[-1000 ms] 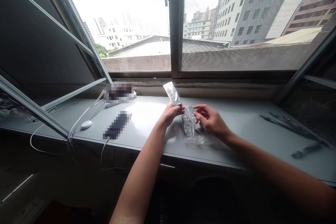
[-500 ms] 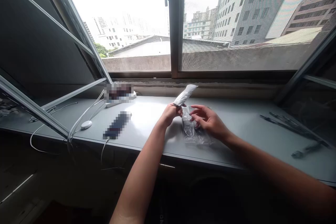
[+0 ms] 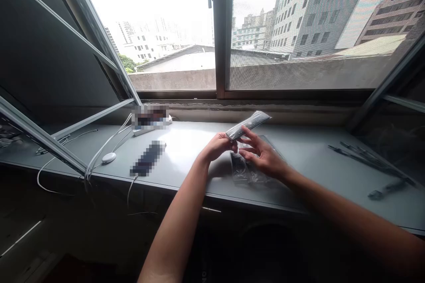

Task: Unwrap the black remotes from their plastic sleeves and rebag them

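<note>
My left hand [image 3: 220, 146] is closed on the near end of a long, narrow packet in silvery-grey plastic wrapping [image 3: 250, 124]; what is inside cannot be made out. The packet slants up and away to the right, above the table. Close beside it, my right hand [image 3: 264, 154] has its fingers apart, the index fingertip at the packet's underside; whether it touches is unclear. Below the right hand, crumpled clear plastic bags [image 3: 241, 171] lie on the table, partly covered by that hand.
On the grey table [image 3: 189, 166], a blurred-out phone-like object [image 3: 148, 158], a white round puck [image 3: 109, 158] and a white power strip [image 3: 152, 127] with cables sit left. Dark rods [image 3: 361, 159] lie right. Metal frames [image 3: 71, 154] slant at the sides; a window [image 3: 221, 31] stands behind.
The packet has swung down and to the right, turning another side to view. My right hand's index finger has come up against or close to it. My left hand has barely shifted.
</note>
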`<state>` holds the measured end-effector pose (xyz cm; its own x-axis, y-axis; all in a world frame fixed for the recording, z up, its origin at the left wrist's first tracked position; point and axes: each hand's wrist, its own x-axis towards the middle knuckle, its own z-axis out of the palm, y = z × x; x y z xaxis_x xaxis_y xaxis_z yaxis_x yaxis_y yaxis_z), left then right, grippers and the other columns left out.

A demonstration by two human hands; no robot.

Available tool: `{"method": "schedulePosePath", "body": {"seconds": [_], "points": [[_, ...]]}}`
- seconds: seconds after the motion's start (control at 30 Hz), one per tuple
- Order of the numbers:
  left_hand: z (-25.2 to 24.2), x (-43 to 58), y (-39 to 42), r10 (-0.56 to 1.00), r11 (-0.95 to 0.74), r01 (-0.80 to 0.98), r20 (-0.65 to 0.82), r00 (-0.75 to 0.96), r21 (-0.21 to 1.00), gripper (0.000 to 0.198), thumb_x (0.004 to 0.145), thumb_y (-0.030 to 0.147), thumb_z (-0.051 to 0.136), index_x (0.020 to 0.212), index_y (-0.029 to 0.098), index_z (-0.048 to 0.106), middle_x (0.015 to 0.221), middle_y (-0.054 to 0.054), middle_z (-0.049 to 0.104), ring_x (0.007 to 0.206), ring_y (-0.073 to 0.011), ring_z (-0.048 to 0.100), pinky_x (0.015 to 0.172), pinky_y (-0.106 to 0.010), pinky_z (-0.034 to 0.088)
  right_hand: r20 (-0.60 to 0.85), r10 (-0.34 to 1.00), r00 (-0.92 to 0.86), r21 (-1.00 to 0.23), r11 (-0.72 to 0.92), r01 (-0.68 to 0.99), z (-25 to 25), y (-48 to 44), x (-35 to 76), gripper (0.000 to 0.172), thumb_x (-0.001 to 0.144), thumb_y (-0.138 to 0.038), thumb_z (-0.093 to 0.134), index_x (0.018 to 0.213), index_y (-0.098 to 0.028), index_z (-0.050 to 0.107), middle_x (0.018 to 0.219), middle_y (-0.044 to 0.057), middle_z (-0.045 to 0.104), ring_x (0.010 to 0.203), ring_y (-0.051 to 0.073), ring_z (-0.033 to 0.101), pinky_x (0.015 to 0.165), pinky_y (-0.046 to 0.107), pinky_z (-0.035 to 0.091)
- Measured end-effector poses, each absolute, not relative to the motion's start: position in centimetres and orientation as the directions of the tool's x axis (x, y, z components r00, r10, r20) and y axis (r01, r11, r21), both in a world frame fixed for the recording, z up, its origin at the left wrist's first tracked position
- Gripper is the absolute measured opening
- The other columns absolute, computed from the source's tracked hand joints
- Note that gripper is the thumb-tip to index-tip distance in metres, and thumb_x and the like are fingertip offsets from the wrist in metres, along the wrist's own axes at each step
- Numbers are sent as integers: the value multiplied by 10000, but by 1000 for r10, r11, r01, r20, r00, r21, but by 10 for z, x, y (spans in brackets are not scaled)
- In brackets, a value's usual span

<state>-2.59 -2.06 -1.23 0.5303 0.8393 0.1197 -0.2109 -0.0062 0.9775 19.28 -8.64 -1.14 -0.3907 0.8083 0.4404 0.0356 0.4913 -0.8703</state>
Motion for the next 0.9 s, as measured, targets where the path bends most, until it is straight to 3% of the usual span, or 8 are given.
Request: {"method": "schedulePosePath", "body": {"seconds": [0.1, 0.23, 0.37, 0.47, 0.57, 0.7, 0.8, 0.9], "points": [[-5, -30, -30, 735, 66, -234, 112, 669, 970, 282, 756, 329, 946, 867, 116, 800, 843, -104, 779, 813, -194, 747, 897, -345, 574, 445, 825, -349, -879, 476, 5, -7, -88, 192, 772, 1019, -474, 794, 1701, -362, 450, 1647, 119, 594, 1522, 379, 586, 1181, 571, 577], [9, -35, -42, 567, 165, -211, 82, 819, 964, 574, 708, 370, 1022, 1195, 153, 808, 1180, -184, 817, 1130, -317, 789, 1124, -483, 534, 460, 860, -221, -884, 468, -19, -1, -89, 195, 617, 1018, -581, 761, 1538, -306, 573, 1466, 137, 722, 1365, 361, 698, 1173, 560, 555], [10, -37, -39, 544, 241, -229, 64, 837, 943, 730, 805, 713, 868, 1262, 149, 791, 1322, -225, 787, 1288, -391, 737, 1184, -538, 492, 434, 887, -160, -900, 434, -39, -4, -83, 199, 559, 1061, -721, 577, 1423, -299, 626, 1261, 104, 770, 1162, 324, 744, 1055, 516, 594], [3, -36, -28, 649, 322, -206, -57, 759, 924, 750, 915, 831, 668, 1161, 134, 795, 1164, -205, 827, 1108, -322, 792, 1070, -468, 567, 433, 890, -142, -901, 434, -31, -7, -80, 201, 531, 1080, -731, 496, 1333, -298, 670, 1193, 76, 753, 1091, 299, 720, 1023, 479, 584], [-2, -33, -20, 737, 349, -201, -135, 663, 915, 691, 949, 798, 667, 1091, 131, 780, 1051, -177, 831, 924, -253, 796, 894, -368, 604, 432, 894, -115, -898, 438, 28, -3, -83, 200, 461, 1061, -685, 572, 1248, -284, 700, 1165, 64, 731, 1034, 281, 688, 963, 438, 582], [-1, -31, -20, 813, 291, -268, -90, 575, 919, 648, 930, 763, 729, 1081, 134, 767, 1021, -143, 805, 881, -204, 763, 824, -297, 578, 352, 917, -190, -933, 360, 8, 7, -92, 197, 446, 1007, -624, 690, 1281, -273, 667, 1112, 64, 745, 928, 267, 708, 835, 403, 597], [-1, -31, -22, 850, 236, -314, -39, 526, 920, 573, 884, 702, 816, 1060, 160, 757, 886, -40, 719, 677, -113, 615, 684, -244, 499, 338, 913, -229, -937, 349, 8, 10, -94, 195, 402, 990, -553, 736, 1268, -272, 662, 1160, 75, 766, 983, 273, 734, 908, 424, 608], [-3, -30, -21, 874, 201, -320, -23, 485, 926, 523, 858, 663, 854, 912, 164, 705, 789, 12, 602, 584, -74, 450, 592, -234, 392, 303, 909, -287, -946, 323, 24, 8, -93, 195, 380, 998, -519, 734, 1280, -275, 661, 1171, 83, 779, 1058, 295, 757, 974, 465, 625]]}}
